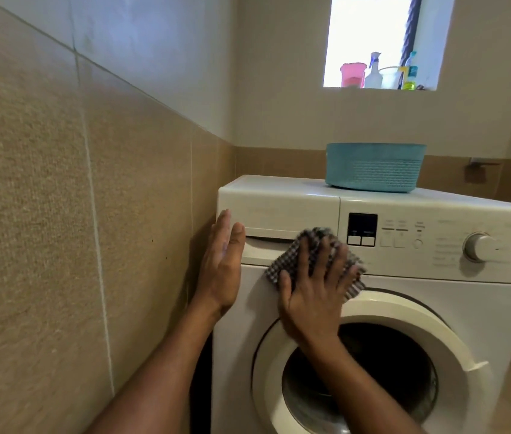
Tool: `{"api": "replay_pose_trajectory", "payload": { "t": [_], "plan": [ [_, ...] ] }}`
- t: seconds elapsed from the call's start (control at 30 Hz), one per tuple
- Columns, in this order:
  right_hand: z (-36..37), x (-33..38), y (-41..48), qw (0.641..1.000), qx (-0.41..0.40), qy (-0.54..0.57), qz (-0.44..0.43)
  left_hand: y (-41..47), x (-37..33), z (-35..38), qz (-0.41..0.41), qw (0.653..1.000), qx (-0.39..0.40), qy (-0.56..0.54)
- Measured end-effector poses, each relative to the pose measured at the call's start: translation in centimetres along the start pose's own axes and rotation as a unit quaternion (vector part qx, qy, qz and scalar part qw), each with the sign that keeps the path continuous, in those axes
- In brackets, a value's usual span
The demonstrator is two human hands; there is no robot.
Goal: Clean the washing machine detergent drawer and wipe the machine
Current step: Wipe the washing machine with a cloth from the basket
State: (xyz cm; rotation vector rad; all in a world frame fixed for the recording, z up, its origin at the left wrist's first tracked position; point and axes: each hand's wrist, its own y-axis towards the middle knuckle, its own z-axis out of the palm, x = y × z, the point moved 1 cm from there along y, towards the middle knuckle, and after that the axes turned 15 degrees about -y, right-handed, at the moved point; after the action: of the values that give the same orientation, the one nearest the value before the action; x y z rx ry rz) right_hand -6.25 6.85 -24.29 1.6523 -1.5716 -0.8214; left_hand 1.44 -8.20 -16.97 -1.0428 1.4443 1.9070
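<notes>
in the head view, a black-and-white checked fabric cloth (281,267) is pressed flat against the smooth white front-loading washing machine (467,303) by the right hand (310,296). its fingers are spread straight and nothing is gripped. the closed white plastic detergent drawer (279,211) is seen just above and left of that hand. the left hand (221,264) is held released, fingers straight, at the machine's left corner edge, where only a narrow gap is left to the rough beige tiled wall (60,214). a round teal woven-textured basket (373,170) is set on top, well above the right hand.
</notes>
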Motion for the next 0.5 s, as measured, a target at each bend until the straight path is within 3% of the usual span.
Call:
{"api": "replay_pose_trajectory", "payload": {
  "t": [0.13, 0.23, 0.37, 0.5],
  "plan": [
    [0.8, 4.4, -1.6, 0.983, -0.025, -0.009, -0.181, 0.1, 0.3, -0.2, 0.004, 0.999, -0.016, -0.041],
    [-0.3, 6.9, 1.1, 0.963, -0.032, -0.032, -0.265, 0.1, 0.4, 0.0, 0.010, 0.998, -0.020, -0.057],
    [-1.6, 8.1, 3.9, 0.945, -0.035, -0.060, -0.319, 0.5, -0.1, 0.1, 0.028, 0.996, -0.055, -0.065],
    [-0.7, 7.7, 2.9, 0.926, -0.092, -0.083, -0.356, 0.6, -0.8, -0.3, 0.050, 0.992, -0.094, -0.069]
  ]
}}
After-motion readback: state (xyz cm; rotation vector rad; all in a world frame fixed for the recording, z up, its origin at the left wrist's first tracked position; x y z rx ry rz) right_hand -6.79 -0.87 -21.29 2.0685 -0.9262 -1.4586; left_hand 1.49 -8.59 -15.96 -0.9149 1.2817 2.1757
